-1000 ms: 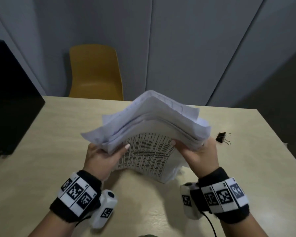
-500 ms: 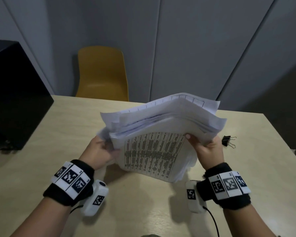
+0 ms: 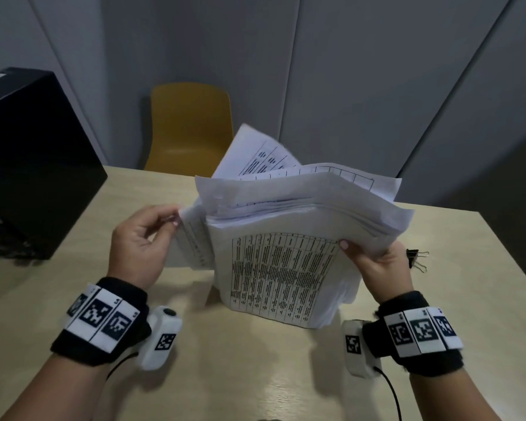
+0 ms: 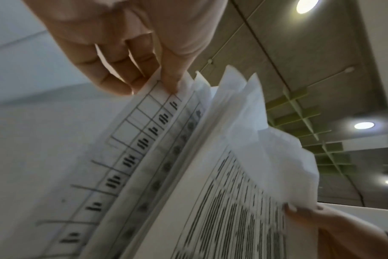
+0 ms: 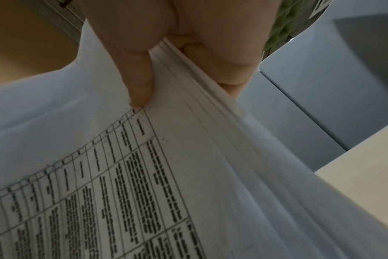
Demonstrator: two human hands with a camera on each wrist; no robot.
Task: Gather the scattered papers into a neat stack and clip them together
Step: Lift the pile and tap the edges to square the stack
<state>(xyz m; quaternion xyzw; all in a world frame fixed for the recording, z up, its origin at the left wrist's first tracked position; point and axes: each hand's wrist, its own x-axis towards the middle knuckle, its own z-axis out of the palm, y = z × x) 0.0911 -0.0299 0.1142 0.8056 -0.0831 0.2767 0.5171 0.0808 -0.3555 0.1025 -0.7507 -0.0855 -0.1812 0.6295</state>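
Note:
A thick bundle of printed papers (image 3: pixel 286 268) stands on its lower edge on the beige table (image 3: pixel 73 284), with uneven sheets fanning out at the top. My right hand (image 3: pixel 374 259) grips the bundle's right side, thumb on the front page (image 5: pixel 144 175) and fingers behind. My left hand (image 3: pixel 140 238) pinches the top corner of a loose sheet (image 4: pixel 144 122) at the bundle's left edge. A black binder clip (image 3: pixel 415 259) lies on the table just right of my right hand.
A black box (image 3: pixel 28 165) sits on the table's left side. A yellow chair (image 3: pixel 189 129) stands behind the far edge, before grey wall panels. Bare tabletop lies in front of the bundle, between my wrists.
The bundle has swung from lying nearly flat in both hands to standing more upright. My left hand slid off its underside and now pinches one sheet at the left edge.

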